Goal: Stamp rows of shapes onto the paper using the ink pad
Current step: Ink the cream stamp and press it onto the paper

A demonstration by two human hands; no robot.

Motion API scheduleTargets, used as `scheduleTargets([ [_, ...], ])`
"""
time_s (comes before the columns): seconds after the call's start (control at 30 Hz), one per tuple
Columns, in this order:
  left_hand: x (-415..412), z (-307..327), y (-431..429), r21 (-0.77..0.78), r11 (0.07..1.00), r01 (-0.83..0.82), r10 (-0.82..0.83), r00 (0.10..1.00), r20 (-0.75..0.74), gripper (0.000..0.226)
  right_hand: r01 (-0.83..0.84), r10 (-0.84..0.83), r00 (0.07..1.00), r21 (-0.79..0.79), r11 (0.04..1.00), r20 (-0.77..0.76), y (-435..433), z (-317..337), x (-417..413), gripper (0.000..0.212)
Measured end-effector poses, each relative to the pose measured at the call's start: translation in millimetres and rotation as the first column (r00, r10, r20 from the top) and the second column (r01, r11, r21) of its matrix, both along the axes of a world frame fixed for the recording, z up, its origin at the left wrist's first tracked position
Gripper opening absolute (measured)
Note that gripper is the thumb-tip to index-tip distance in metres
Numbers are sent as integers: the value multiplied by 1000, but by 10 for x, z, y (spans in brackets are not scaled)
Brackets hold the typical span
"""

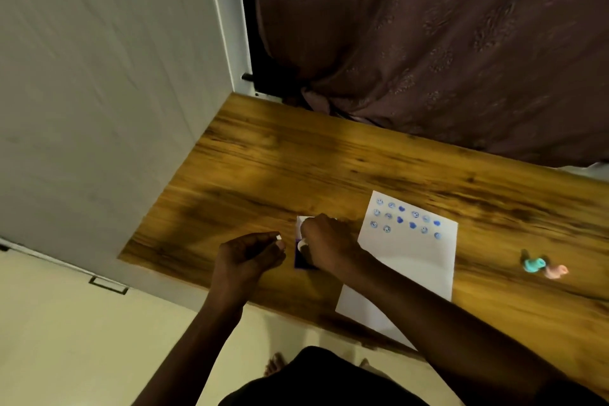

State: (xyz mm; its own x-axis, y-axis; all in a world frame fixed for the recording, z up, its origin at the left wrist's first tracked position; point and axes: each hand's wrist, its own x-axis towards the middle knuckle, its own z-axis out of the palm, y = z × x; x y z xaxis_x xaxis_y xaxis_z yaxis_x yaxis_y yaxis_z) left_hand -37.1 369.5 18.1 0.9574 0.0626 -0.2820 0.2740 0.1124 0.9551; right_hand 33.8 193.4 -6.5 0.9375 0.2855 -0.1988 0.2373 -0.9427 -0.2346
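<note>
A white paper (pixel 408 260) lies on the wooden table, with three rows of blue stamped shapes (pixel 403 217) near its far end. Left of the paper sits a small ink pad (pixel 299 262) with a dark purple face and its white lid (pixel 300 222) open behind it. My right hand (pixel 324 244) is over the pad, shut on a small white stamp (pixel 301 244) that presses down on the ink. My left hand (pixel 252 252) hovers just left of the pad, fingers curled, with nothing visible in it.
A teal stamp (pixel 534 264) and a pink stamp (pixel 556 271) lie on the table (pixel 263 155) right of the paper. A brown curtain (pixel 445 43) hangs behind the table, and a white door (pixel 108 76) stands at the left. The table's near edge runs below my arms.
</note>
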Motion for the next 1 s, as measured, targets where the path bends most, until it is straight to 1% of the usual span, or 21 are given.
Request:
scheduleTargets([
  [0.07,13,12,-88,15,999,34,-34,999,16,11,88,-86,996,159,983,-16,-169,160,0,19],
  [0.1,19,18,-146,17,998,54,-55,998,21,11,143,-134,990,261,955,-52,-289,242,-3,20],
  [0.13,30,19,-217,18,997,78,-78,997,24,12,211,-182,977,372,904,-112,-428,317,-13,20],
  [0.17,40,19,-293,14,995,99,-99,995,21,15,302,-225,951,488,819,-210,-573,389,-39,20],
  [0.2,49,26,-366,7,994,109,-110,994,11,18,408,-245,909,596,692,-338,-707,447,-72,21],
  [0.23,59,38,-466,2,993,118,-118,993,-2,20,517,-236,851,674,527,-469,-865,495,-119,20],
  [0.27,69,52,-570,0,992,127,-127,992,-16,20,610,-199,790,710,352,-580,-1019,529,-176,18],
  [0.3,80,66,-684,1,990,139,-139,990,-29,20,677,-147,735,711,187,-661,-1170,553,-237,17],
  [0.33,89,83,-803,4,988,156,-156,987,-42,20,722,-98,691,690,43,-717,-1316,571,-302,17],
  [0.37,98,100,-905,11,984,178,-178,983,-47,19,753,-61,651,654,-74,-756,-1432,583,-362,21],
  [0.4,106,118,-1008,22,979,203,-202,978,-45,20,772,-38,617,614,-163,-786,-1537,589,-421,24],
  [0.43,114,137,-1132,35,973,228,-226,973,-42,21,783,-22,589,577,-230,-808,-1652,597,-485,27],
  [0.5,124,168,-1361,38,965,261,-260,965,-34,23,791,5,552,522,-319,-834,-1858,619,-600,27],
  [0.57,134,194,-1596,10,956,293,-293,956,-32,27,787,17,529,483,-384,-848,-2057,639,-701,22],
  [0.67,147,229,-1955,0,938,345,-345,938,-39,30,765,6,516,458,-452,-856,-2342,662,-839,14],
  [0.73,146,222,-2152,-6,925,380,-380,925,-21,29,748,-15,519,462,-476,-855,-2506,645,-917,16],
  [0.83,137,181,-2451,-5,907,422,-422,906,-16,35,728,-69,522,487,-482,-850,-2795,592,-1034,23],
  [0.9,131,136,-2616,13,901,433,-432,901,-39,30,709,-110,524,504,-494,-845,-2993,548,-1103,17],
  [1.0,101,94,-2819,0,893,449,-449,892,-51,34,683,-186,514,531,-502,-837,-3263,475,-1176,11],
])
